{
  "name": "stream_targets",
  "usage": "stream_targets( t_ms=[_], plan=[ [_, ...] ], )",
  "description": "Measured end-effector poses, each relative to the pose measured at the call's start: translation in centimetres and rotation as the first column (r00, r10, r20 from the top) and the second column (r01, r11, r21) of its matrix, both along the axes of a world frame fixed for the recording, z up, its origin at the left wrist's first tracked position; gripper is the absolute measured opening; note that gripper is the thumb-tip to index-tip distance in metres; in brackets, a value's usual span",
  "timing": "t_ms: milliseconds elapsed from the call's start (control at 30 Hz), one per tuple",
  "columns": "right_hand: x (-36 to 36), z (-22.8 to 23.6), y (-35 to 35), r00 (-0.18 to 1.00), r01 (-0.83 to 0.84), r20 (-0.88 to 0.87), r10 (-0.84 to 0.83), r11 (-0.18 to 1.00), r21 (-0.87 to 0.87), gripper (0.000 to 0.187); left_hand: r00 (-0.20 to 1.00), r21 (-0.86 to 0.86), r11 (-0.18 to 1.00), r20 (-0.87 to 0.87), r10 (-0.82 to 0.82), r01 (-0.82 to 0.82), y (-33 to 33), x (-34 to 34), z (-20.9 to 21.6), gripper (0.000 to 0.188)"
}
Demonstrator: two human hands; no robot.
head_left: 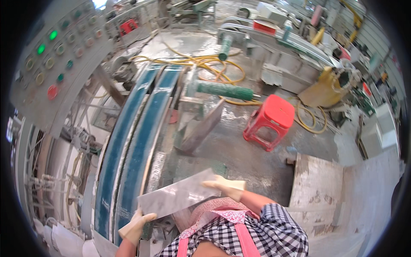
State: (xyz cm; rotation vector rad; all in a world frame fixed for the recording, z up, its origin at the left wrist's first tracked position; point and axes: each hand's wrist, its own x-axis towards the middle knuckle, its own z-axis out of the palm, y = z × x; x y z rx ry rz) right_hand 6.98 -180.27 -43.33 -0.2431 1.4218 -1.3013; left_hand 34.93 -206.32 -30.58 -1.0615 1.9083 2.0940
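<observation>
1. Head view, far left: a grey control panel (pixel 55 55) with green and red buttons stands beside two long blue conveyor belts (pixel 132 141), which run up and away from the person.
2. Left hand (pixel 135 227), gloved, has its fingers closed on the lower left corner of a grey stone tile (pixel 177 197); I judge this corner carries most of the weight, so the grip should stay firm.
3. That tile is held in the air, tilted, just beside the near end of the belts.
4. Right hand (pixel 224 186), gloved, clamps the tile's upper right edge; keeping both hands level would steady it.
5. Further right, a red plastic stool (pixel 270 122) stands on the wet floor (pixel 239 150), well apart.
</observation>
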Motion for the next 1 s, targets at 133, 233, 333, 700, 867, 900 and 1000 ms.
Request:
stream_targets(
  t_ms=[133, 233, 333, 700, 867, 900, 1000],
  plan=[
    [3.9, 2.3, 16.3, 0.813, 0.559, 0.213, -0.541, 0.829, -0.028, 0.049, 0.943, 0.044, 0.944, 0.052, -0.329, 0.327, 7.2, -10.4, -2.7, 0.066],
    [11.4, 6.4, 29.9, 0.587, 0.802, 0.002, -0.81, 0.582, 0.136, 0.059, 0.843, 0.153, 0.865, 0.195, -0.501, 0.478, 17.4, -15.3, -3.2, 0.072],
    [19.4, 7.5, 40.2, 0.431, 0.887, -0.37, -0.823, 0.312, 0.34, 0.063, 0.623, 0.258, 0.597, -0.025, -0.782, 0.76, 29.0, -18.2, -2.2, 0.077],
    [34.8, 5.6, 46.4, 0.305, 0.874, -0.892, -0.333, -0.274, 0.402, 0.051, -0.15, 0.185, -0.142, 0.032, -0.988, 0.972, 58.4, -29.3, -8.1, 0.073],
    [36.6, 3.1, 45.7, -0.62, 0.714, -0.503, -0.602, -0.699, -0.043, 0.035, -0.391, 0.205, -0.417, -0.157, -0.907, 0.886, 69.2, -29.7, -8.6, 0.058],
    [36.3, 2.5, 46.4, -0.892, 0.443, -0.076, -0.445, -0.896, 0.034, 0.038, -0.454, 0.211, -0.469, -0.117, -0.883, 0.858, 71.4, -30.0, -8.9, 0.06],
    [34.7, 3.2, 48.7, -0.9, 0.399, -0.164, -0.403, -0.915, 0.057, 0.04, -0.603, 0.13, -0.605, -0.056, -0.795, 0.785, 77.8, -31.4, -9.2, 0.063]
  ],
)
